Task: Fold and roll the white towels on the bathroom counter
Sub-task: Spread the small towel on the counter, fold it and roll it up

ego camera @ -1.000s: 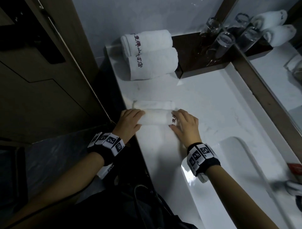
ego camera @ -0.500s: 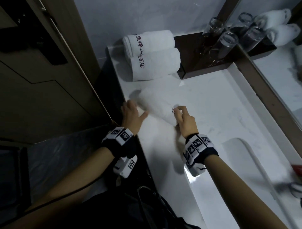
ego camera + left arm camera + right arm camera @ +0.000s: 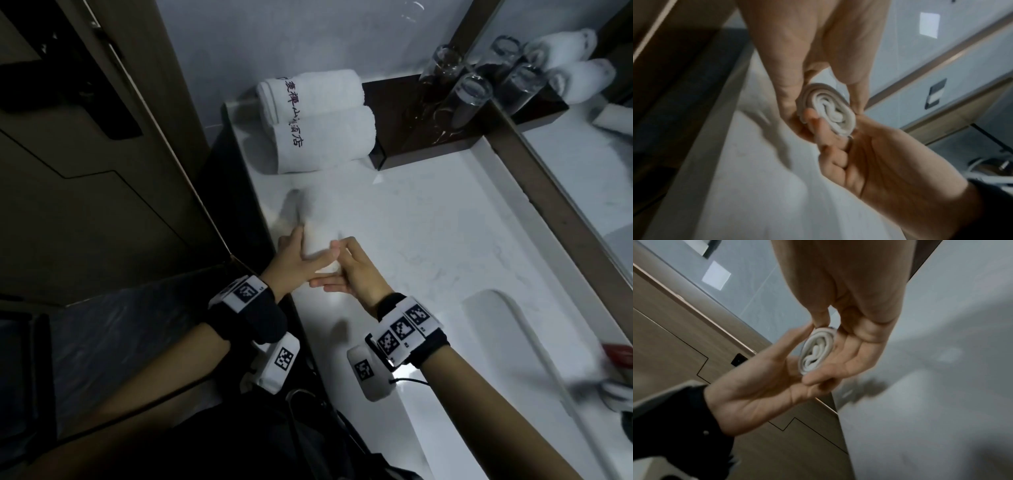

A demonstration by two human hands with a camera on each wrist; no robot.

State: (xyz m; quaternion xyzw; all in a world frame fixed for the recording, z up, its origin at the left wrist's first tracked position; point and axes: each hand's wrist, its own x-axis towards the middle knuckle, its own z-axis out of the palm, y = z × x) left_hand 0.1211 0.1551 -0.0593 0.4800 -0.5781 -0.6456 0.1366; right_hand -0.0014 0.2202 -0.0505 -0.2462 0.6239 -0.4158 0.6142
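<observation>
i hold the small rolled towel between both hands, lifted off the white counter, left of centre in the head view. its long axis runs from lower right toward upper left of that frame, one end pointing at my wrists, the other toward the counter's left edge; that far end is blurred. my left hand cups the roll from the left, fingers laid along and under it, thumb up its side. my right hand closes on the near end from the right, fingertips curled to it.

left wrist view: the spiral end of the roll faces the camera at centre frame, layers wound tight, left hand pinching it from above, right hand coming in from lower right with fingers bent onto the edge. right wrist view: the same spiral at centre, right hand above and around it, left hand reaching from lower left, index finger straight along the roll.

two larger rolled towels with dark lettering lie stacked at top centre of the head view, long axes running left to right, beside a dark tray carrying upturned glasses. mirror along the right.
</observation>
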